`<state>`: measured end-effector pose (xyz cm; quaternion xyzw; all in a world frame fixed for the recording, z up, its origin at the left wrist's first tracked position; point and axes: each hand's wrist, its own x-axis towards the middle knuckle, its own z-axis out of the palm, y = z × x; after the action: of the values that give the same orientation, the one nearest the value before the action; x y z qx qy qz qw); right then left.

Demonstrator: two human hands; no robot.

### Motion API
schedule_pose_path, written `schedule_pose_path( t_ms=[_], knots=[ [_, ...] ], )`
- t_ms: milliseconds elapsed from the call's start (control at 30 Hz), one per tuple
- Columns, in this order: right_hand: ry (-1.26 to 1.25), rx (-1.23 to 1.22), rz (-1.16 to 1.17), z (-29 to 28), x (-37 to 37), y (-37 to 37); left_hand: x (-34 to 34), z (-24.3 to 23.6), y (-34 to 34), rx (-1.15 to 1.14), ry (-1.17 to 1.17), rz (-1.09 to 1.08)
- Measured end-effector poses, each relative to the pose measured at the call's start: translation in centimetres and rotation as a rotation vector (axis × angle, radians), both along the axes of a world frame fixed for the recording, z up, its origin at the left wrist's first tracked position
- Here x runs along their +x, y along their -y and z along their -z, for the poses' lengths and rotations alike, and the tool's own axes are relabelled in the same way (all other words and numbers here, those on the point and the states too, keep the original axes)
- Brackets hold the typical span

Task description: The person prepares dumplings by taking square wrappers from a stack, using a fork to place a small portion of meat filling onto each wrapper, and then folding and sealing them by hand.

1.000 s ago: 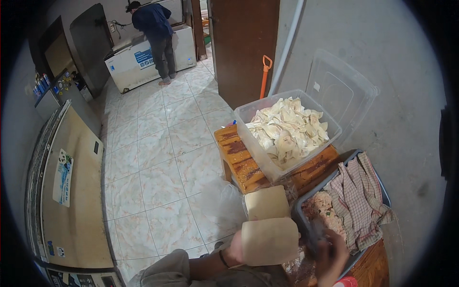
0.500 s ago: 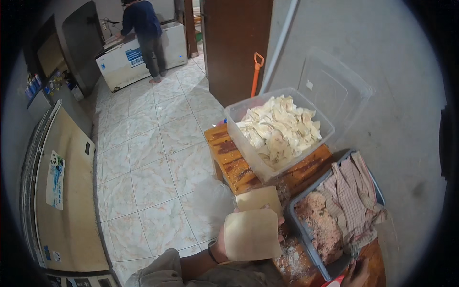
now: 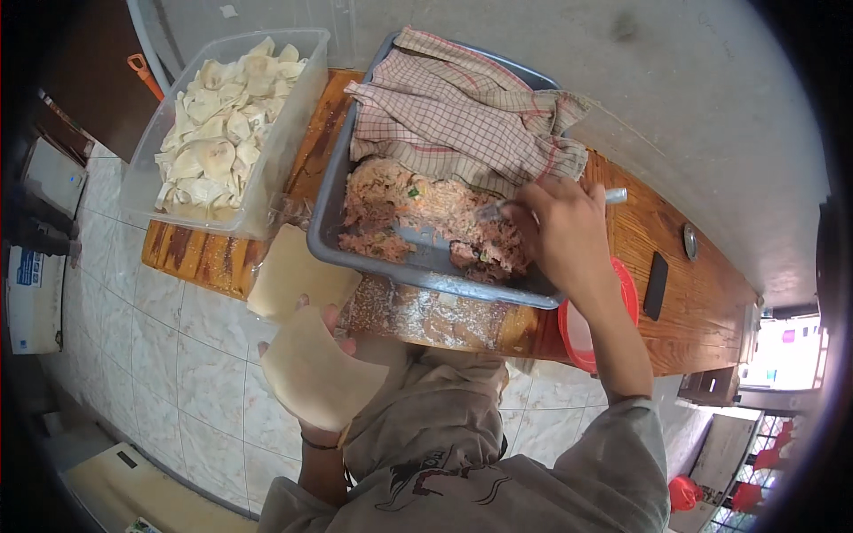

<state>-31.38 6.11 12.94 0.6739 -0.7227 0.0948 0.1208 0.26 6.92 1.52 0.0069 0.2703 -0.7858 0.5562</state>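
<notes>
My left hand (image 3: 330, 330) lies palm up under a square, pale dough wrapper (image 3: 313, 375), out over the floor in front of the bench. My right hand (image 3: 558, 233) grips a metal spoon (image 3: 498, 209) whose tip digs into pinkish minced filling (image 3: 426, 213) in a grey metal tray (image 3: 404, 265). A red-checked cloth (image 3: 462, 115) covers the far half of that tray. A stack of more wrappers (image 3: 298, 275) sits at the bench edge, just left of the tray and above my left hand.
A clear plastic tub (image 3: 267, 160) of folded dumplings (image 3: 213, 133) stands on the wooden bench (image 3: 684, 302) at the left. A red bowl (image 3: 582, 333) sits under my right wrist, a dark phone (image 3: 656, 284) and a small round metal thing (image 3: 690, 242) further right. Tiled floor (image 3: 178, 355) lies below.
The view has swung from the room down onto the bench. My right hand has come up from the lower edge into the tray with the spoon. The left hand still carries the wrapper.
</notes>
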Motion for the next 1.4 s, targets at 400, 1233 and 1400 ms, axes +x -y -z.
schedule_pose_path(
  t_ms=[400, 1233, 1400],
  knots=[
    [-0.135, 0.152, -0.085, 2.9, 0.9, 4.8, 0.7, -0.5, -0.5, -0.186, 0.295, 0.086],
    [-0.122, 0.149, -0.186, 4.3, 1.9, 4.9, 0.8, -0.5, -0.8, -0.316, 0.218, 0.172],
    [0.289, 0.17, -0.124, 2.7, 1.6, 3.8, 1.8, -0.6, -1.3, -0.345, 0.004, 0.208]
  ],
)
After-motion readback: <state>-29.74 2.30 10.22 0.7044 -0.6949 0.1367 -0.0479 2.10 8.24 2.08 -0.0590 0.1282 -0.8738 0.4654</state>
